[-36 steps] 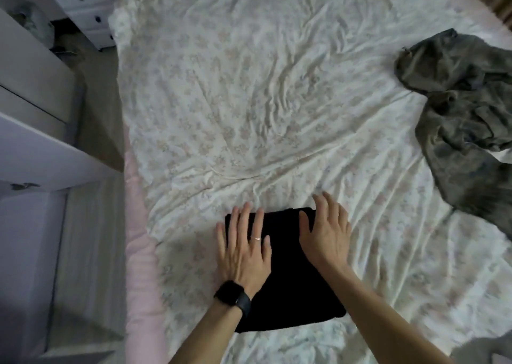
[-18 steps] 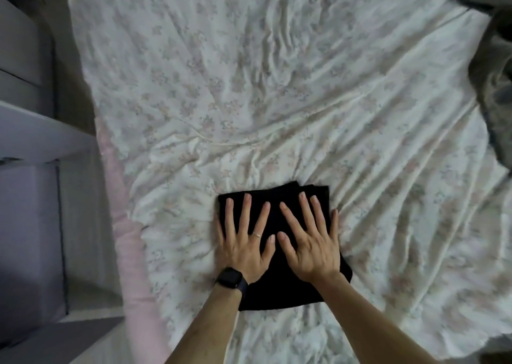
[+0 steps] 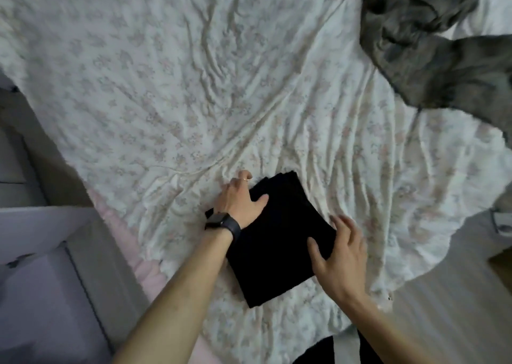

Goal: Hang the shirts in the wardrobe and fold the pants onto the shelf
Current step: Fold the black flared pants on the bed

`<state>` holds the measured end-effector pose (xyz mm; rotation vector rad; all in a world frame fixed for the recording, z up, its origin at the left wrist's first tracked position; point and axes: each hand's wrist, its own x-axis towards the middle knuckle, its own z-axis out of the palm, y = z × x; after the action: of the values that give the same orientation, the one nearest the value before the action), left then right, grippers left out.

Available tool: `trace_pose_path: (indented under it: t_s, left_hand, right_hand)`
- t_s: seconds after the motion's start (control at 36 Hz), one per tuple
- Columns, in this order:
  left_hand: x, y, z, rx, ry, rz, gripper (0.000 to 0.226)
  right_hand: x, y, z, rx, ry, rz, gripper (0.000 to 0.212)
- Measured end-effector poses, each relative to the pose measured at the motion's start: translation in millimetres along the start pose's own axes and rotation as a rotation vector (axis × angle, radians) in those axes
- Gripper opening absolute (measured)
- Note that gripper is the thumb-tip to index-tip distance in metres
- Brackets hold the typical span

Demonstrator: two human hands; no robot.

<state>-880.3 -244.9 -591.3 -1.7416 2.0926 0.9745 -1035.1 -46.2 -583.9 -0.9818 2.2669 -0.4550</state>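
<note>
The folded black pants (image 3: 277, 241) lie as a compact rectangle on the floral bedsheet (image 3: 166, 86), near the bed's front edge. My left hand (image 3: 238, 201), with a dark watch on the wrist, grips the pants' far left edge: the thumb lies on top and the fingers curl down at the side. At the right edge my right hand (image 3: 342, 250) touches the pants with spread fingers, the thumb on the black cloth and the fingertips over the sheet.
A crumpled grey-green garment (image 3: 415, 36) lies at the bed's far right. White furniture (image 3: 36, 225) stands close on the left, beside the pink mattress edge (image 3: 138, 264). Pale floor (image 3: 457, 308) shows at the lower right.
Both hands have left the top of the pants and moved apart to its left and right edges. The view has swung, so the pants now look turned.
</note>
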Motion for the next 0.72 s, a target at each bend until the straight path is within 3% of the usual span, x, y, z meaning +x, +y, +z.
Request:
trace_pose_path:
  t_s: [0.06, 0.14, 0.19, 0.25, 0.31, 0.42, 0.53, 0.64, 0.72]
  left_hand:
    - [17, 12, -13, -0.094, -0.237, -0.084, 0.072]
    - [38, 19, -26, -0.042, -0.385, -0.15, 0.079]
    - [49, 19, -28, -0.055, -0.454, -0.173, 0.079]
    - [55, 17, -29, -0.124, -0.518, -0.198, 0.085]
    - [54, 15, -26, -0.177, -0.553, -0.194, 0.089]
    - [36, 3, -32, -0.264, -0.461, -0.157, 0.084]
    - [6, -16, -45, -0.631, -0.373, -0.188, 0.047]
    - [-19, -39, -38, -1.181, -0.367, -0.243, 0.062]
    - [-31, -39, -17, -1.362, -0.282, -0.287, 0.061]
  right_hand:
    - [-23, 7, -5, 0.19, -0.035, 0.306, 0.071]
    - [-37, 10, -1, 0.544, -0.195, 0.762, 0.068]
    - [-38, 11, 3, 0.653, -0.376, 0.847, 0.058]
    - [-33, 13, 11, 0.738, -0.445, 0.796, 0.04]
    - [-25, 15, 16, 0.801, -0.378, 0.744, 0.026]
    - [-3, 16, 13, 0.773, -0.237, 0.693, 0.027]
    - [38, 7, -11, 0.646, -0.15, 0.562, 0.026]
    - [105, -19, -47, 0.511, -0.061, 0.372, 0.021]
    - [143, -35, -56, 0.431, -0.103, 0.247, 0.02]
